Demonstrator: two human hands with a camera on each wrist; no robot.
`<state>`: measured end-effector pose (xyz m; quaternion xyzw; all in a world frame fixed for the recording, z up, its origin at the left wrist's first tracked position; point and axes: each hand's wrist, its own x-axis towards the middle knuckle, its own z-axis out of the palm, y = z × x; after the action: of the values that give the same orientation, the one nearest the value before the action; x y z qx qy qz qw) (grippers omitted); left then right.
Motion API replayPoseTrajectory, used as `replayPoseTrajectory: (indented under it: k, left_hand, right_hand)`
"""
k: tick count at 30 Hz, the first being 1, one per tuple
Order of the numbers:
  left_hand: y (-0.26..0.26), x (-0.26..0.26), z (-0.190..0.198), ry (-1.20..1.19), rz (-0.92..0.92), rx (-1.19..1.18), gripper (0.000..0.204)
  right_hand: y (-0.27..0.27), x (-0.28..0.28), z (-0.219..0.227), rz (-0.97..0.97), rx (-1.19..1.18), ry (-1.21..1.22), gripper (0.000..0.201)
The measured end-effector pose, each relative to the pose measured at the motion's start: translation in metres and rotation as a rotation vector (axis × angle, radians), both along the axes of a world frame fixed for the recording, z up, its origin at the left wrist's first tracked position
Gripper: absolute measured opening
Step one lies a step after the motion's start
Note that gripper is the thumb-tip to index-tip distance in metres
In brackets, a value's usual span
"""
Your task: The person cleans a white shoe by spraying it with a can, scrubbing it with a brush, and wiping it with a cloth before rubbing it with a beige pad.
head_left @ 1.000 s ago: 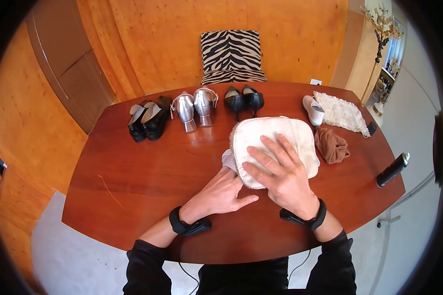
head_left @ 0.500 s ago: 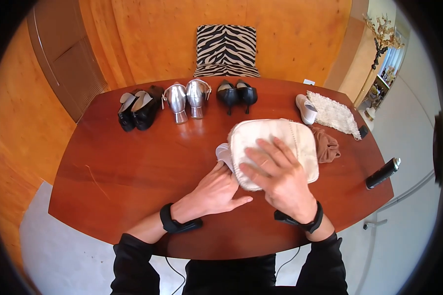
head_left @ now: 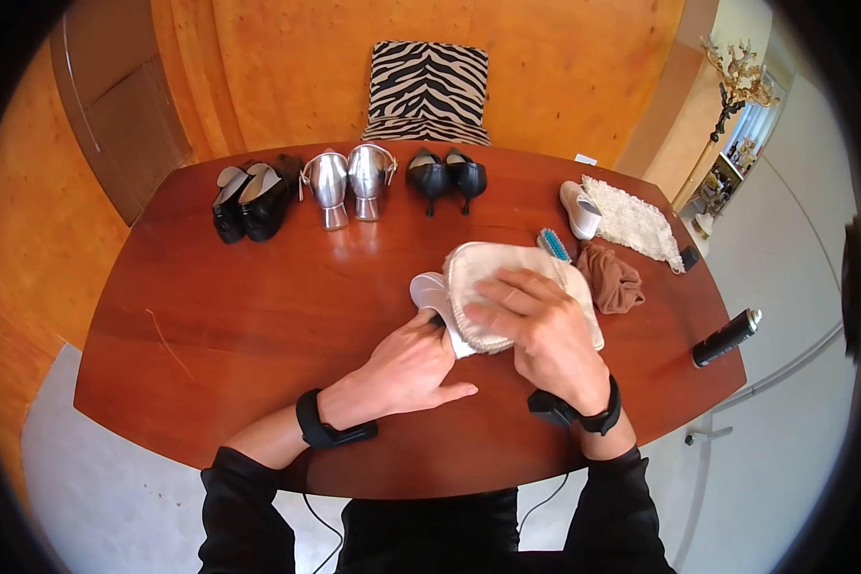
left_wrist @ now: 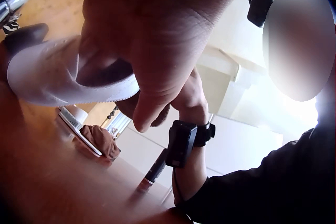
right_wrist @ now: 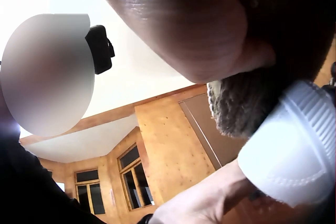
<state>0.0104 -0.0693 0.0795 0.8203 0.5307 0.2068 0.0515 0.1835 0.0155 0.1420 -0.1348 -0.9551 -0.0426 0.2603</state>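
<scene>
Centrally, my right grip (head_left: 550, 340) lies uncurled on the pad (head_left: 471, 271); I can't tell whether my left grip (head_left: 411, 368) closes inside the white shoe (head_left: 429, 289).

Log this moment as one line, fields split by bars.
left hand: partly inside white shoe | right hand: on cream pad, partly covering shoe in head view | nearby: teal-bristled brush, brown cloth

left hand (head_left: 407, 371): thumb (head_left: 459, 391) stretched out | right hand (head_left: 550, 340): back uppermost
</scene>
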Motion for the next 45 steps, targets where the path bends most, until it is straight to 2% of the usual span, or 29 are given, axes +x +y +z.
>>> replayPoseTrajectory:
  k: [2,6,8,12,13,14,15,17,20,21,23,25,32,37,40,42,45]
  left_hand:
    - [-0.001,-0.001,0.002,0.009,-0.023,-0.012,0.063]
    - [0.000,-0.002,0.000,0.042,-0.071,0.005,0.065]
    - [0.002,-0.002,-0.003,0.009,-0.087,0.190,0.060]
    - [0.001,-0.001,0.002,-0.027,-0.111,0.146,0.060]
    - [0.001,-0.001,0.003,-0.004,-0.094,0.006,0.062]
    - [0.001,-0.001,0.004,0.019,-0.076,-0.134,0.067]
    - [0.001,-0.002,0.003,0.020,-0.076,-0.136,0.067]
    - [0.002,-0.003,0.002,-0.011,-0.092,0.041,0.062]
    - [0.002,-0.006,-0.001,-0.006,-0.084,0.127,0.062]
    - [0.002,-0.007,0.001,-0.008,-0.083,0.124,0.062]
    - [0.003,-0.009,0.008,-0.061,-0.184,0.240,0.063]
    - [0.003,-0.010,0.006,-0.061,-0.179,0.240,0.061]
    - [0.001,-0.008,0.007,-0.046,-0.138,0.071,0.058]
    - [0.001,-0.008,0.011,-0.050,-0.107,0.012,0.057]
    - [0.000,-0.007,0.014,-0.064,-0.131,0.013,0.051]
    - [-0.001,-0.006,0.016,-0.068,-0.171,0.007,0.049]
    - [-0.004,-0.002,0.024,-0.124,-0.122,-0.007,0.047]
  right_hand:
    - [-0.003,0.002,0.004,0.105,-0.090,0.005,0.042]
    - [0.000,0.005,0.006,0.146,-0.155,-0.010,0.043]
    - [0.006,0.002,0.003,0.140,-0.193,-0.010,0.044]
    - [0.028,-0.008,-0.019,0.149,-0.351,-0.017,0.046]
    - [0.030,-0.009,-0.023,0.116,-0.382,-0.022,0.045]
    - [0.030,-0.008,-0.024,0.115,-0.384,-0.019,0.045]
    - [0.029,-0.008,-0.023,0.128,-0.361,-0.015,0.047]
    - [0.024,-0.005,-0.017,0.141,-0.341,-0.013,0.049]
    - [0.010,0.005,0.002,0.137,-0.369,-0.050,0.053]
    - [0.008,0.008,0.005,0.203,-0.332,-0.043,0.051]
    - [0.004,0.013,0.008,0.262,-0.302,-0.050,0.052]
    - [0.008,0.009,0.003,0.262,-0.308,-0.031,0.051]
    - [0.035,-0.012,-0.034,0.130,-0.358,-0.006,0.046]
    - [0.041,-0.013,-0.042,0.127,-0.403,0.040,0.045]
    - [0.031,-0.010,-0.038,0.076,-0.339,0.023,0.043]
    - [0.019,-0.005,-0.026,0.092,-0.309,-0.028,0.044]
    - [0.014,0.002,-0.017,0.243,-0.347,-0.031,0.047]
